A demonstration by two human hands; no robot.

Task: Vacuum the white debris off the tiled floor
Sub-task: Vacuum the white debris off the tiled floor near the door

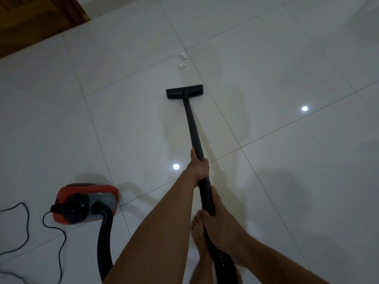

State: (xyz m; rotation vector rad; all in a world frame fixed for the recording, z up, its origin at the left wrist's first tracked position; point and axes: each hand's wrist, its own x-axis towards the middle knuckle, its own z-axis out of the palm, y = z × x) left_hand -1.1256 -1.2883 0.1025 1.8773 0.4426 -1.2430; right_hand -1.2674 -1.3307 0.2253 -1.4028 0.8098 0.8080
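A small cluster of white debris lies on the white tiled floor, near a grout crossing. The black floor nozzle rests flat on the tiles a short way in front of the debris, apart from it. A black wand runs back from the nozzle to my hands. My left hand grips the wand higher up, fingers wrapped round it. My right hand grips the wand's lower end where the ribbed hose begins.
The red and black vacuum body sits on the floor at lower left, its black hose curving toward me. A thin black power cord snakes across the tiles at far left. A wooden door fills the top left. My bare foot stands under the hose.
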